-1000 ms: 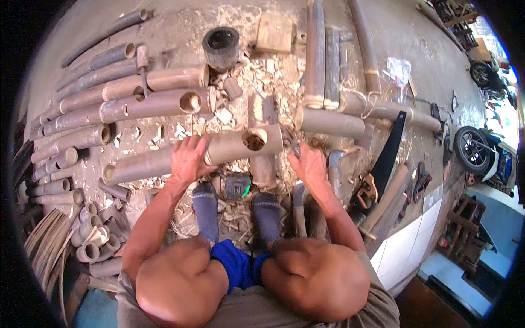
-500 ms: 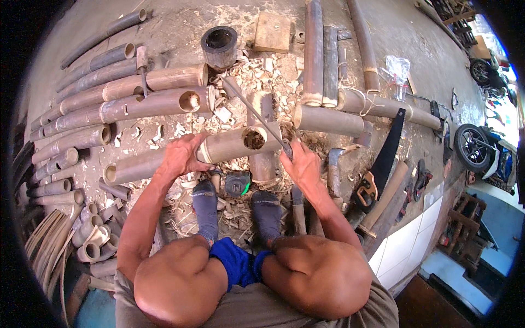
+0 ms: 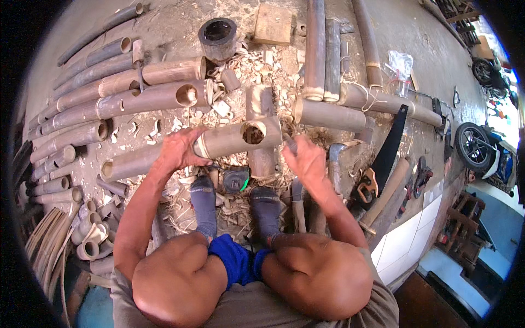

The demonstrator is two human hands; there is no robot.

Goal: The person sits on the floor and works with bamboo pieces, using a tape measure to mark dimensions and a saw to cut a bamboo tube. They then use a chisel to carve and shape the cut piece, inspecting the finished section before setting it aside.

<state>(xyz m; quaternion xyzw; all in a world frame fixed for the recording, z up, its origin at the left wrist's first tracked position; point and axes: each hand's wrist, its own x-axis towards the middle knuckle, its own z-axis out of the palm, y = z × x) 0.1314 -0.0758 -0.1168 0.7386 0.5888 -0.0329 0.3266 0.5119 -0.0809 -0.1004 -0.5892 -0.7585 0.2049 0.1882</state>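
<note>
Since half a second ago, my right hand [image 3: 307, 159] has lowered its tool, fingers curled around it. My left hand [image 3: 178, 148] wraps the bamboo tube [image 3: 219, 143], which lies across a block [image 3: 260, 134] before my feet.

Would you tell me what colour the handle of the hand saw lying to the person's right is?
Orange with black; the saw handle shows best in the head view.

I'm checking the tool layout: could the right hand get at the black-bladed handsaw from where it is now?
Probably yes. The handsaw lies in the open to the right of the right hand, with only a short pole beside it and nothing on top.
</note>
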